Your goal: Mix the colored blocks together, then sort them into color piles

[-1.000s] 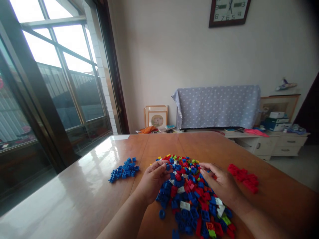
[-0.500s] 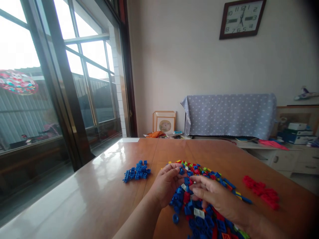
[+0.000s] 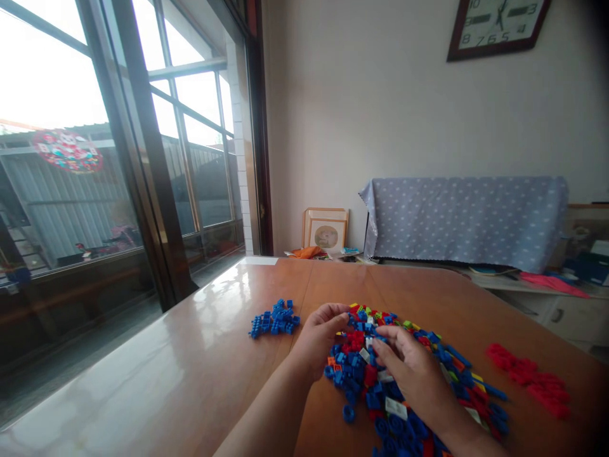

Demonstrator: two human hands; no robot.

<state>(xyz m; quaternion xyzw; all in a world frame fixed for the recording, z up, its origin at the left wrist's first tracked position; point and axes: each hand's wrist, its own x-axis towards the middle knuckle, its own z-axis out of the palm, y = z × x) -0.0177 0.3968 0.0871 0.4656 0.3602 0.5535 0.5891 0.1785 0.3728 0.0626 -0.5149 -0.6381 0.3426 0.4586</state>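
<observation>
The mixed pile of small bricks (image 3: 354,371), blue, red, green, white and yellow, lies in the middle of the table (image 3: 190,381), towards its near edge. The right hand (image 3: 413,374) rests palm down on top of the pile, its fingers (image 3: 383,348) slightly spread and flat on the bricks. The left hand (image 3: 321,333) is at the pile's left side, its fingers curled onto the bricks at the far edge; whether they pinch a brick cannot be told.

A small heap of blue bricks (image 3: 275,319) sits apart to the left, and a heap of red bricks (image 3: 528,377) lies well apart to the right.

The table is glossy brown wood, catching light from the tall dark-framed window (image 3: 95,158) on the left. Against the far pale wall stand picture frames (image 3: 326,230) on the floor, something draped in a dotted grey cloth (image 3: 466,219), and a low white cabinet (image 3: 561,311). A clock (image 3: 499,25) hangs above.
</observation>
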